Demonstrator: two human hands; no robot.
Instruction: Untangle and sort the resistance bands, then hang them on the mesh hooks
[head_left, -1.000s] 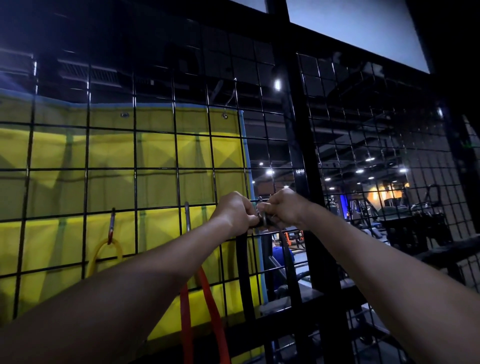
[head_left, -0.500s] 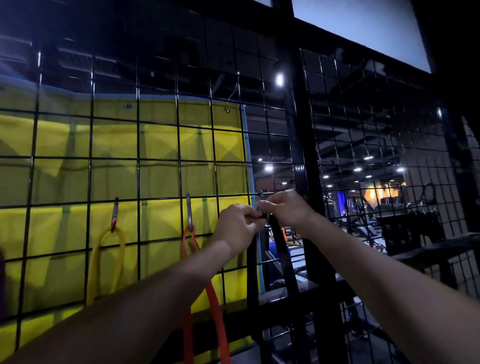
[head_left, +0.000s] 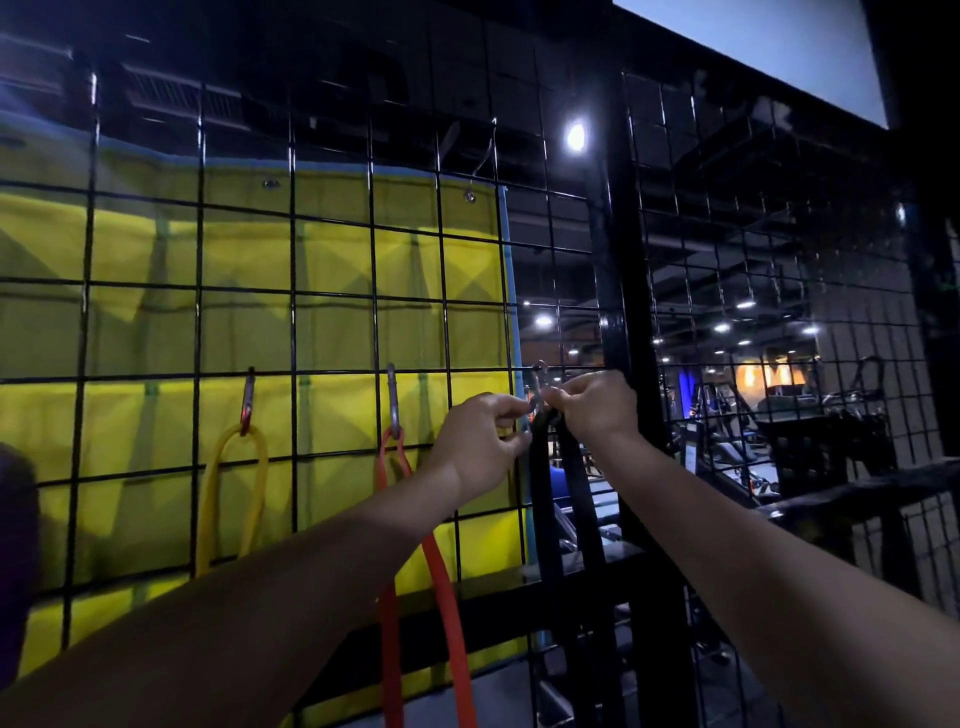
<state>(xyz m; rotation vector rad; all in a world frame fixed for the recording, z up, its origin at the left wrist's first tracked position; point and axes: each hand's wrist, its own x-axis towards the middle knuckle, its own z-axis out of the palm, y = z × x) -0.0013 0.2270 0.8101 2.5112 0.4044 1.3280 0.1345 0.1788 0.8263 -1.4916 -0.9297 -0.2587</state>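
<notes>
A black wire mesh stands in front of me. A yellow band hangs from a red carabiner hook on the left. An orange band hangs from a silver hook in the middle. A black band hangs down at a third metal hook beside the black post. My left hand pinches at that hook from the left. My right hand grips the black band's top loop at the hook from the right.
A yellow tarp with a blue edge hangs behind the mesh. A thick black post divides the two mesh panels. Gym machines stand in the dim room beyond the right panel.
The view has tilted down, so both hands and the hooks sit lower in frame. Both hands stay at the third hook with the black band, the left hand now pinching closer to it.
</notes>
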